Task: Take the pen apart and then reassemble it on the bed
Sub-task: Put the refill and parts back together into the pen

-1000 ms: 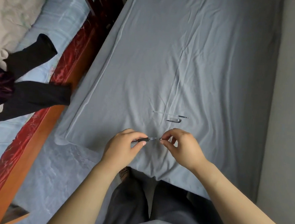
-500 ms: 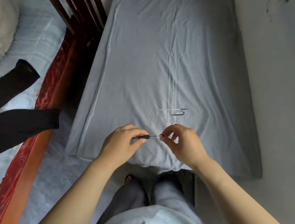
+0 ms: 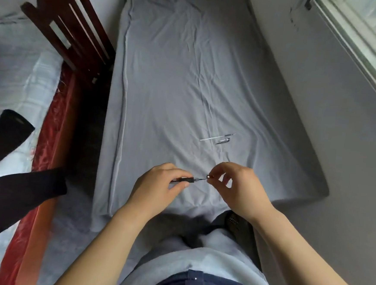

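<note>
Forearms reaching forward over bed [image 3: 188, 75] edge. Left hand [image 3: 156, 188] curled, fingers pinching dark pen barrel [image 3: 183, 179], held level. Right hand [image 3: 239, 189] bent at wrist, thumb and forefinger pinching small part [image 3: 209, 177] at barrel tip. Farther on sheet: refill [image 3: 216, 137] and small clip piece [image 3: 223, 141], side by side.

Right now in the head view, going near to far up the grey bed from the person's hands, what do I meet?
Left hand gripping the dark pen barrel and right hand pinching a small end piece → small clip-like pen part → thin clear refill → bare grey sheet.
</note>
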The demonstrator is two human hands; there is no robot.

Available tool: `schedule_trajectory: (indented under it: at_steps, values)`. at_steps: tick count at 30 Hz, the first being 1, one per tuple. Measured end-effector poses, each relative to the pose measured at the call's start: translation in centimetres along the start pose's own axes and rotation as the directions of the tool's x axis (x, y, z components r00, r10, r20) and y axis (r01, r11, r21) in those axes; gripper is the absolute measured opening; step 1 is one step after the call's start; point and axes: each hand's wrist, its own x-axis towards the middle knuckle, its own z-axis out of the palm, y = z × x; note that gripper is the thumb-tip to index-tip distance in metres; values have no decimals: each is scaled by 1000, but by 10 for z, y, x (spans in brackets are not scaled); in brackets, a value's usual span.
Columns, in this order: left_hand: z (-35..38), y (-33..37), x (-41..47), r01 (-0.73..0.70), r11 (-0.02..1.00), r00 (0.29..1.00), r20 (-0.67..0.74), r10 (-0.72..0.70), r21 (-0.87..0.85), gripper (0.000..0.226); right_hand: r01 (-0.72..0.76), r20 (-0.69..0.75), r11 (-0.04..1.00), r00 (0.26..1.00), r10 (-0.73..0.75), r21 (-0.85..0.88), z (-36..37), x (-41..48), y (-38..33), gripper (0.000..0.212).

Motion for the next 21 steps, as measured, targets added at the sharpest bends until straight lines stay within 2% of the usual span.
schedule_trajectory:
  at_steps: [5,21]
  values:
    - [-6,-2,1,-33,999,999,5,33,7,19,-3,7,998,1000,4,-70,1,-5,-2,5]
    - [-14,-9,1,-77,997,997,-24,77,26,19,-26,9,997,1000,27,-71,6,1,-12,6]
